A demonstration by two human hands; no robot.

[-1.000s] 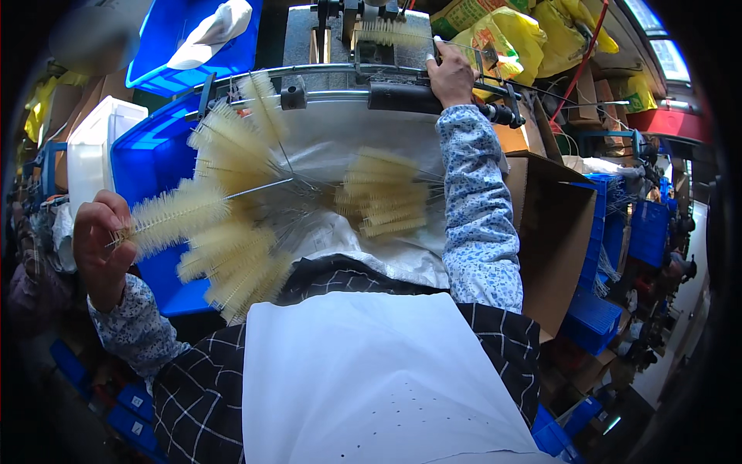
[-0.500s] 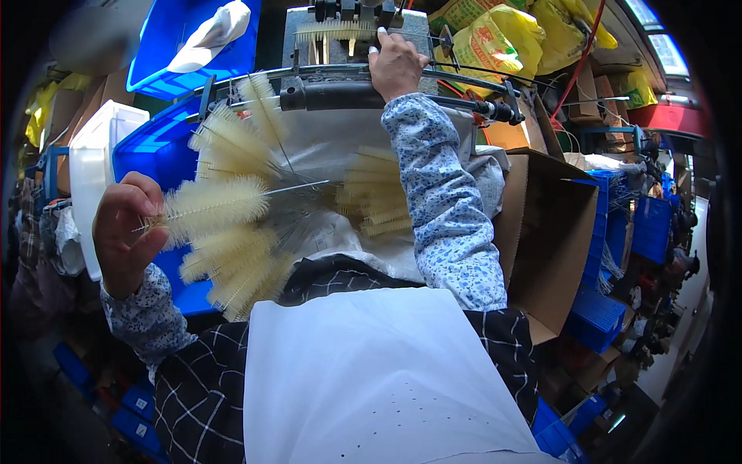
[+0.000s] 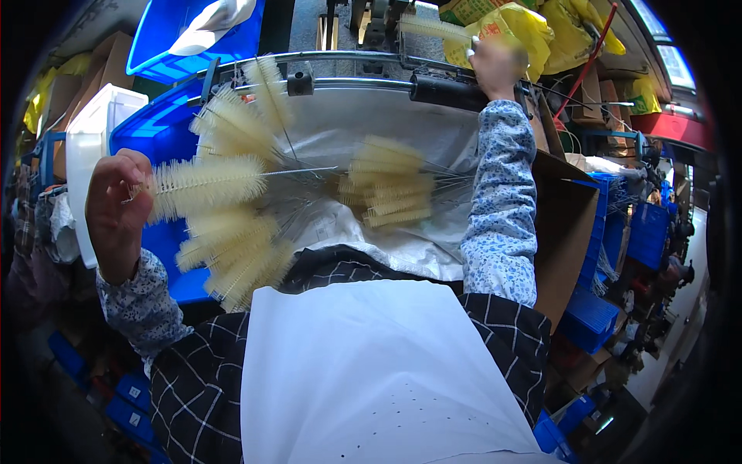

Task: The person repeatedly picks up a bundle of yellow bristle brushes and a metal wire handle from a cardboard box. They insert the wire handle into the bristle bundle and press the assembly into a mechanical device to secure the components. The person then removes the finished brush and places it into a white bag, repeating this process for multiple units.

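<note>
From the head view, my left hand (image 3: 116, 205) is clenched around a cream bristle brush (image 3: 205, 185) on twisted wire, beside a fan of similar brushes (image 3: 232, 247) over white sheeting (image 3: 371, 131). My right hand (image 3: 496, 66) pinches another brush (image 3: 437, 29) above the black roller (image 3: 448, 93); blue bins (image 3: 154, 131) crowd left.

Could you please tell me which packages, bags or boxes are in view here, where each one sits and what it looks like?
Yellow plastic bags: top right, crumpled, behind the right hand.
Cardboard box: right of the right sleeve, brown, open.
White plastic container: left, boxy, behind the left hand.
Blue bins: far right, stacked.
</note>
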